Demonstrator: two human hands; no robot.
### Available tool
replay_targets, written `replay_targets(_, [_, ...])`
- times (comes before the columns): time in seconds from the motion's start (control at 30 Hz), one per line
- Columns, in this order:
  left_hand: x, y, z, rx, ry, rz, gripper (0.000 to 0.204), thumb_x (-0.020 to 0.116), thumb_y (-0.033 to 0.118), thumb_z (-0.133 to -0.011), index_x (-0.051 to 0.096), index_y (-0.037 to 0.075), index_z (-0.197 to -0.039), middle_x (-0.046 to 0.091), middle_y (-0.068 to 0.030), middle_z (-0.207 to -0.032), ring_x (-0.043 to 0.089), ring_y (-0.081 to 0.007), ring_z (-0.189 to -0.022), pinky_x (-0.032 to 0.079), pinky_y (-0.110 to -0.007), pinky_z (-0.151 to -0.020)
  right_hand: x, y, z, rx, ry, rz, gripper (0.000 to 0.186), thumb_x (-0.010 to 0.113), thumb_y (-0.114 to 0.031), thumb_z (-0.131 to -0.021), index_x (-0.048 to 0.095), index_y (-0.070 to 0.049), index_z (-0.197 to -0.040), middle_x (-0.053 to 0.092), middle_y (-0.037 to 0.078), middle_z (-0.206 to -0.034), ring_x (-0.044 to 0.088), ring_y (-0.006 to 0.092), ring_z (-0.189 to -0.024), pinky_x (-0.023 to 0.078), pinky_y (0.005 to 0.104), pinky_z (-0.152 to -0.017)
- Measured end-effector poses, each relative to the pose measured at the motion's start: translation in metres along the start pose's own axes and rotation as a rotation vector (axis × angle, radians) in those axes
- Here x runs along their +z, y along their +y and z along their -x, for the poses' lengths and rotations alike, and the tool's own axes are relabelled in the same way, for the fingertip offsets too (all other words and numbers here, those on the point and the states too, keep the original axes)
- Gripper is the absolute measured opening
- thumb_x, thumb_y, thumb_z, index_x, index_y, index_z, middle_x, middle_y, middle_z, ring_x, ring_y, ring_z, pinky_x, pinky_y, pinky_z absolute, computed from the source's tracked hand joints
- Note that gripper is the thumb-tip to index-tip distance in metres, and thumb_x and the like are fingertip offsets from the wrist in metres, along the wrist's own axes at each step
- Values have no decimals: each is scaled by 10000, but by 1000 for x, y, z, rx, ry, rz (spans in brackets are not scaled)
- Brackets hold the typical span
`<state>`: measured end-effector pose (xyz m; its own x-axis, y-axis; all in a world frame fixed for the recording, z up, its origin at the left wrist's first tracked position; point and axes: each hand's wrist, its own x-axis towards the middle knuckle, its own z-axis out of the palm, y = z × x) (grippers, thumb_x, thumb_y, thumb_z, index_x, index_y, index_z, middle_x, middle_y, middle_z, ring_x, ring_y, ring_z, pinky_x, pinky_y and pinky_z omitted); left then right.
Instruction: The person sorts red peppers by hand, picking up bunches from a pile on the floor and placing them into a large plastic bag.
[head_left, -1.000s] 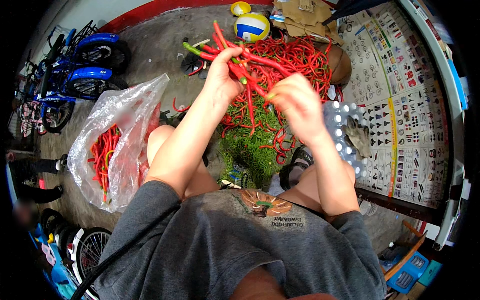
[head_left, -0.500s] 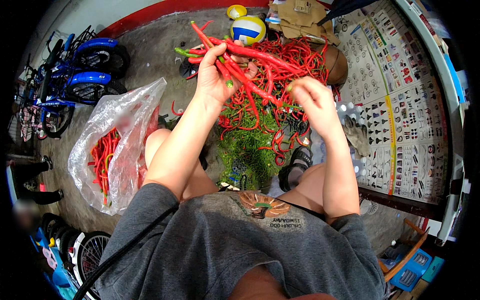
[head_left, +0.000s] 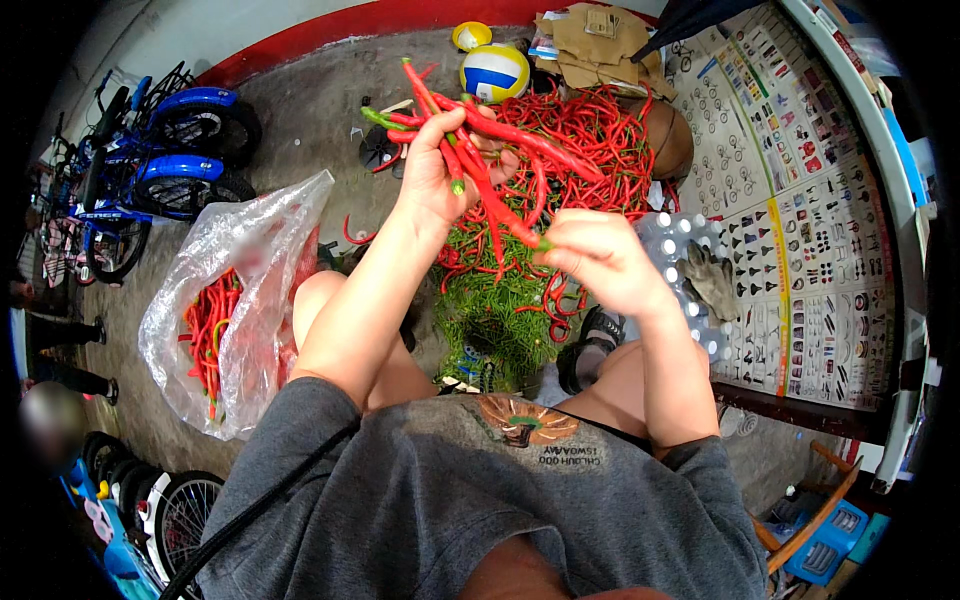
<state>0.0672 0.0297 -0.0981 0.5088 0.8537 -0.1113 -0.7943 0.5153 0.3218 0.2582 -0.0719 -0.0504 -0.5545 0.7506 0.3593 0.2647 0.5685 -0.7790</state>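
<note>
A loose bunch of long red chili peppers [head_left: 480, 172] is clasped in my left hand [head_left: 437, 172], their tips and ends pointing several ways. My right hand [head_left: 605, 258] pinches the green stem end of one chili [head_left: 518, 228], whose other end lies in the left hand's bunch. Beneath and beyond my hands spreads a large heap of red chilies [head_left: 590, 135]. Nearer me, between my feet, lies a pile of green stems [head_left: 495, 325] with a few red chilies at its edge.
To my left stands a clear plastic bag [head_left: 262, 215] holding red chilies [head_left: 212, 320]. A ball [head_left: 495, 73] and flattened cardboard [head_left: 600, 42] lie beyond the heap. At right are capped bottles [head_left: 668, 245], a grey glove [head_left: 712, 283] and a printed sheet [head_left: 790, 230]. Blue bikes [head_left: 180, 165] stand far left.
My right hand has moved down and slightly left, and its fingers now pinch a chili's stem end. The left hand keeps its bunch, a little lower and to the right.
</note>
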Motion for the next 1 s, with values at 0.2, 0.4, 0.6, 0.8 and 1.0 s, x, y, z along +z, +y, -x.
replay_targets(0.2, [-1, -27, -7, -247, 80, 37, 192, 580, 170, -799, 553, 21, -916, 552, -18, -694, 531, -110, -591, 454, -413, -745, 32, -12, -15, -480, -47, 268, 108, 621, -141, -681, 585, -97, -772, 519, 4, -672, 527, 182, -573, 406, 319, -493])
replay_targets(0.4, [-10, -5, -13, -193, 43, 148, 208, 586, 167, -796, 552, 27, -945, 572, -20, -663, 552, -127, -595, 448, -414, -748, 30, -11, -20, -531, 156, 209, 113, 606, -188, -740, 615, -95, -804, 596, 25, -737, 591, 199, -665, 468, 327, -565])
replay_targets(0.6, [46, 92, 66, 299, -9, -433, 263, 604, 144, -788, 560, -10, -997, 626, -97, -769, 593, -172, -671, 465, -410, -795, -22, 19, -12, -62, 743, 285, 559, 321, -463, -944, 596, 8, -1067, 528, 74, -924, 468, 137, -675, 388, 264, -614])
replay_targets(0.8, [73, 184, 263, 362, 370, -1549, 306, 650, 63, -689, 575, 29, -983, 608, -52, -909, 566, -170, -875, 436, -313, -820, -18, 30, -15, 40, 511, 301, 237, 452, -157, -926, 601, -4, -1027, 522, 104, -1007, 514, 185, -855, 434, 285, -730])
replay_targets(1.0, [-3, 198, 325, -613, 928, -2165, 297, 643, 142, -616, 627, 11, -882, 647, -122, -751, 612, -230, -716, 484, -321, -715, 12, 26, -28, -107, 294, 528, 167, 514, -81, -868, 600, 10, -979, 525, 129, -957, 519, 266, -901, 415, 329, -812])
